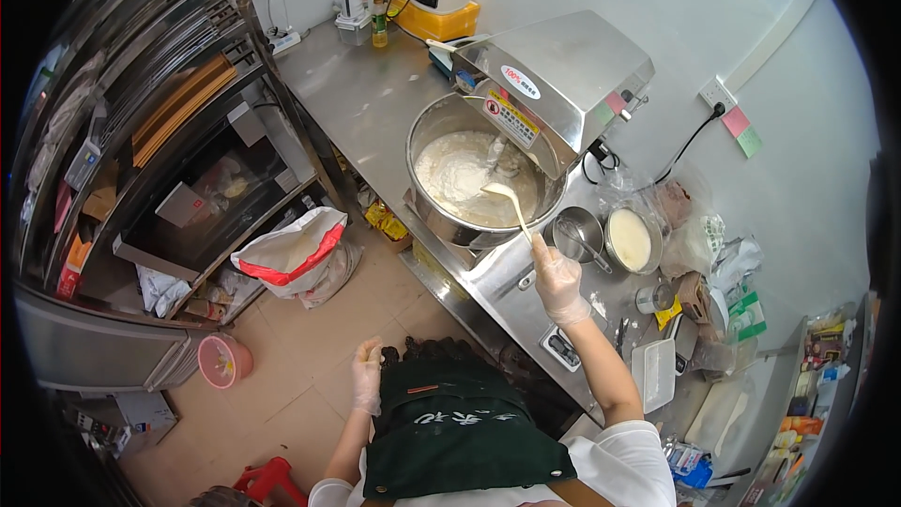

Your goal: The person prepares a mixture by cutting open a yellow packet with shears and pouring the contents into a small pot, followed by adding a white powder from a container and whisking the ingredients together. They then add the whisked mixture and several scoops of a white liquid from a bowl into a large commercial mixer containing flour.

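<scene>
My right hand (557, 282), in a clear plastic glove, is closed round the handle of a cream-coloured spatula (507, 195). The blade of the spatula is over the near right part of a large steel mixer bowl (420, 190). White flour and a pale wet mix (462, 169) lie inside the bowl, round the mixer's beater (495, 152). Above the bowl's far right side rises the steel mixer head (572, 75). Low beside my apron, my left hand (367, 376), also gloved, has its fingers curled in, and nothing shows in it.
Right of the mixer are an empty steel bowl (576, 231) with a whisk, a bowl of cream-coloured liquid (629, 239), a phone (560, 347) and a white tray (653, 374). An open flour sack (296, 249) and a pink bucket (225, 361) stand left, by a tall rack (188, 47).
</scene>
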Tool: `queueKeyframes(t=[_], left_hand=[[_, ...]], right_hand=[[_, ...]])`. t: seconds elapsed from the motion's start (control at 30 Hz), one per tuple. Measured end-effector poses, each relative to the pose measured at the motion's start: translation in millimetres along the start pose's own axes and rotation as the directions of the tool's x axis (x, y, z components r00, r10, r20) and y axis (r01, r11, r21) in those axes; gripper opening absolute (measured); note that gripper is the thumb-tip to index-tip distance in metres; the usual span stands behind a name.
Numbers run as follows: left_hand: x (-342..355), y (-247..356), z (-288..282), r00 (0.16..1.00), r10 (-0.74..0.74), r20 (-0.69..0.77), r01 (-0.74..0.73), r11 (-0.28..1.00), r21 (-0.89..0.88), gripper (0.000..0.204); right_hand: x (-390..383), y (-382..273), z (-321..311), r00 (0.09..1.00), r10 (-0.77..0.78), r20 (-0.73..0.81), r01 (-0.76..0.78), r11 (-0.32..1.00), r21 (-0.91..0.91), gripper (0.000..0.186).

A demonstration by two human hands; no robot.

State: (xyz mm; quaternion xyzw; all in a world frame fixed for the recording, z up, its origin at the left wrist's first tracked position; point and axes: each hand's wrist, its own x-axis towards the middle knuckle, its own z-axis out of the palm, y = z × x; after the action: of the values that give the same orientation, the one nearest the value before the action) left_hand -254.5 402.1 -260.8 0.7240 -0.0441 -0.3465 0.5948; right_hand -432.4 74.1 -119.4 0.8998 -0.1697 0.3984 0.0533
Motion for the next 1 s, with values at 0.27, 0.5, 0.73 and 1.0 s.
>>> queueKeyframes(t=[0.27, 0.5, 0.73, 1.0], left_hand=[[6, 4, 10, 0.999, 0.016, 0.031, -0.016, 1.0, 0.02, 0.018], [7, -5, 14, 0.998, 0.035, 0.054, -0.037, 0.999, 0.032, 0.018], [4, -4, 22, 0.998, 0.047, 0.036, -0.047, 0.999, 0.019, 0.015], [3, -6, 24, 0.999, 0.021, 0.043, -0.022, 0.999, 0.025, 0.016]], right_hand=[[-5, 3, -1, 0.999, -0.028, 0.023, 0.028, 0.999, -0.017, 0.055], [-4, 5, -3, 0.998, -0.056, 0.041, 0.058, 0.998, -0.039, 0.053], [-5, 9, -2, 0.994, -0.085, 0.062, 0.087, 0.995, -0.039, 0.055], [-7, 11, -1, 0.994, -0.09, 0.064, 0.091, 0.996, -0.016, 0.059]])
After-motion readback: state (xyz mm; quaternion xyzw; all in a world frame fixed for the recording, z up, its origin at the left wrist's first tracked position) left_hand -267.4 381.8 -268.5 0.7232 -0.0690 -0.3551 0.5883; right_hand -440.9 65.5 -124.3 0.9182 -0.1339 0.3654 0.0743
